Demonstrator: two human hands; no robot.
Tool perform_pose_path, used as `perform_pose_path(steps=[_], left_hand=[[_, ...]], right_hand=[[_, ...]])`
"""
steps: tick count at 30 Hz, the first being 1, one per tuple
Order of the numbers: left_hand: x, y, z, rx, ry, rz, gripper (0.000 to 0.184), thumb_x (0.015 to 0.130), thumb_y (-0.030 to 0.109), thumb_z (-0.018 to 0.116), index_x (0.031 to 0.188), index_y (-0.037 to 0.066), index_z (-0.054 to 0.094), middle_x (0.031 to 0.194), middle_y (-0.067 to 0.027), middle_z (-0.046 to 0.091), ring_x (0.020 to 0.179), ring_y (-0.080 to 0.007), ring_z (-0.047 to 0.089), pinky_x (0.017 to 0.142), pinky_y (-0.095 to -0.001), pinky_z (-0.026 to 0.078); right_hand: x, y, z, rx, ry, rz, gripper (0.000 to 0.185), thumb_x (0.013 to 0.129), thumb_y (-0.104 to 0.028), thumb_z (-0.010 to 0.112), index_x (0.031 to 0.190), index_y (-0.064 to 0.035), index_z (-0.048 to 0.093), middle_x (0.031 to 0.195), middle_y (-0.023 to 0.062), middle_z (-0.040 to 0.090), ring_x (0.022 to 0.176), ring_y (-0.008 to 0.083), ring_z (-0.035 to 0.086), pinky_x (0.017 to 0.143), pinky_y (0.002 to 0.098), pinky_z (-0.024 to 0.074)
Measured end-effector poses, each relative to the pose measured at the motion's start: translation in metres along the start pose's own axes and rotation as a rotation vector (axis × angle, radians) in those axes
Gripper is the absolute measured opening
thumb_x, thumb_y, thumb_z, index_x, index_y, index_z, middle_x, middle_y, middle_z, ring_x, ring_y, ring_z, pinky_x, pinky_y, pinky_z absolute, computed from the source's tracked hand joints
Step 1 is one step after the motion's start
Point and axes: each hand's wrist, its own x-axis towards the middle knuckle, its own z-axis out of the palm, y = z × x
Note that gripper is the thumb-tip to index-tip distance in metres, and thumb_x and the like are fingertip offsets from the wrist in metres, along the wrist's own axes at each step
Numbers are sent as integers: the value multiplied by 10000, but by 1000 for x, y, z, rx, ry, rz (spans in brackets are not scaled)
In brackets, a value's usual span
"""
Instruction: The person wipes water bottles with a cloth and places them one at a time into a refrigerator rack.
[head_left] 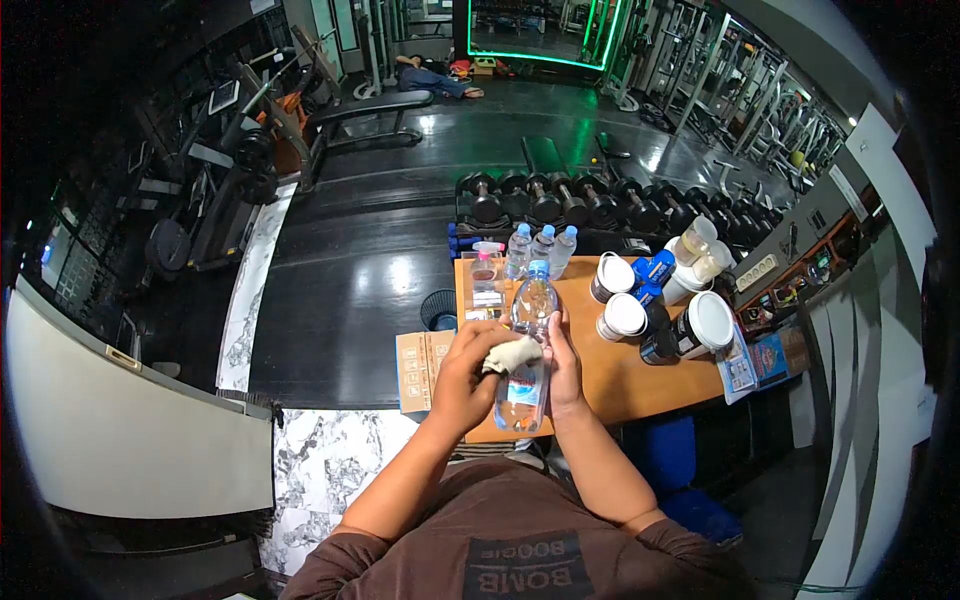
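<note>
A large clear plastic bottle [523, 387] with a blue cap and a blue-white label is held upright, slightly tilted, in front of my chest. My left hand [468, 375] presses a whitish cloth [512, 354] against the bottle's side, its fingers closed round the cloth. On the other side, my right hand [563, 368] grips the bottle, thumb up along it. Just beyond stand several smaller clear bottles with blue caps [543, 250] and a spray bottle with a pink top [486, 275].
Tubs with white lids [712, 322], blue items [655, 272] and a dark jar [657, 343] stand on the wooden table [608, 385]. A cardboard box [414, 370] is at its left edge. Dumbbells [545, 205] line a rack beyond. A person [432, 80] lies on the far floor.
</note>
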Motion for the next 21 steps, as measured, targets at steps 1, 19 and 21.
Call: perform_pose_path(steps=[1,19,21], left_hand=[[1,-1,0,12,39,-1,568,717,-213,502,1204,11,690,1216,-163,623,1193,-322,612,1068,-363,463],[-19,-49,-15,-243,246,-257,304,886,-81,685,1178,5,692,1179,-91,662,1115,-204,632,997,-317,482],[-17,-47,-16,-331,255,-242,320,911,-84,651,1219,1,668,1204,-70,645,1118,-169,628,989,-295,487]], right_hand=[[-1,1,3,28,78,29,546,1145,-411,393,1607,-128,327,1382,164,633,1208,272,668,1053,435,540],[-15,-2,-21,548,-153,227,610,1080,-517,497,1360,21,568,1217,173,672,1039,311,685,821,455,624],[-18,-8,-16,555,-113,271,633,1077,-541,489,1375,13,561,1205,186,659,1018,313,676,778,452,627]])
